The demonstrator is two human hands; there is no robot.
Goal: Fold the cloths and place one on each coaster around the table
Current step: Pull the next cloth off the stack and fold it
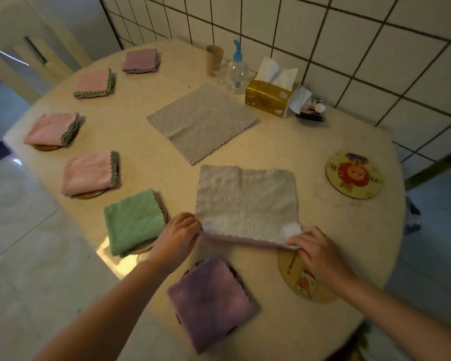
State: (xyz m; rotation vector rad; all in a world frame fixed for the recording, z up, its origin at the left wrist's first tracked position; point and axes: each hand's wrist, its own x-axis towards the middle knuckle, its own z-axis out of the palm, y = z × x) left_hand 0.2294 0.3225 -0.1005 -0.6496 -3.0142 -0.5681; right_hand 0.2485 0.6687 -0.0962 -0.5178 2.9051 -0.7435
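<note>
A pale cream cloth lies spread flat in front of me. My left hand pinches its near left corner and my right hand pinches its near right corner, lifting that edge slightly. A grey cloth lies unfolded farther back. Folded cloths sit on coasters along the left side: purple, three pink, green, and purple nearest me. A bare round coaster lies under my right wrist. Another bare coaster sits at the right.
Against the tiled wall stand a cardboard tube, a clear pump bottle, a gold tissue pack and small clutter. A chair stands at the far left. The round table's edge curves close on the right.
</note>
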